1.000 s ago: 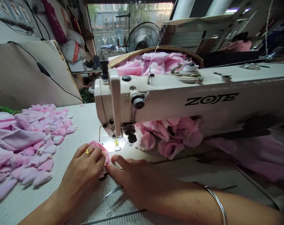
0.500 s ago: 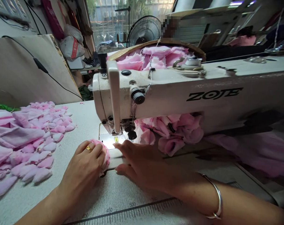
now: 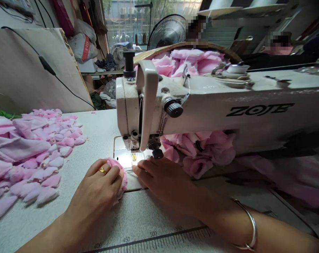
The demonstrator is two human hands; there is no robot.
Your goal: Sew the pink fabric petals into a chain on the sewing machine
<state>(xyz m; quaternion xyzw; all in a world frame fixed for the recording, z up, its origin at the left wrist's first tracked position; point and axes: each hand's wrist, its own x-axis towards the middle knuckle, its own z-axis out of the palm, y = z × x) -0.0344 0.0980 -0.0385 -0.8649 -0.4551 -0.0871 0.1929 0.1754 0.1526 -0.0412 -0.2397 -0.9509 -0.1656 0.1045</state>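
A white sewing machine [image 3: 201, 105] stands across the work table, its needle area lit. My left hand [image 3: 104, 182], with a gold ring, is closed on a small pink fabric piece [image 3: 122, 177] left of the needle plate [image 3: 127, 158]. Just in front of the plate, my right hand [image 3: 161, 179] rests with fingers bent downward; whether anything lies under them is hidden. Ruffled pink fabric [image 3: 201, 151] bunches beneath the machine arm, behind my right hand.
Many pink petal pieces [image 3: 43, 158] are spread over the table [image 3: 96, 130] at left. A round basket [image 3: 159, 52] of pink fabric stands behind the machine. Farther back are a fan [image 3: 167, 31] and two people, partly visible. A ruler scale [image 3: 154, 242] runs along the front.
The view has shifted, so the machine sits farther right. My right fingers have drawn closer together and the thumb has gone out of sight. My left hand still holds the pink piece.
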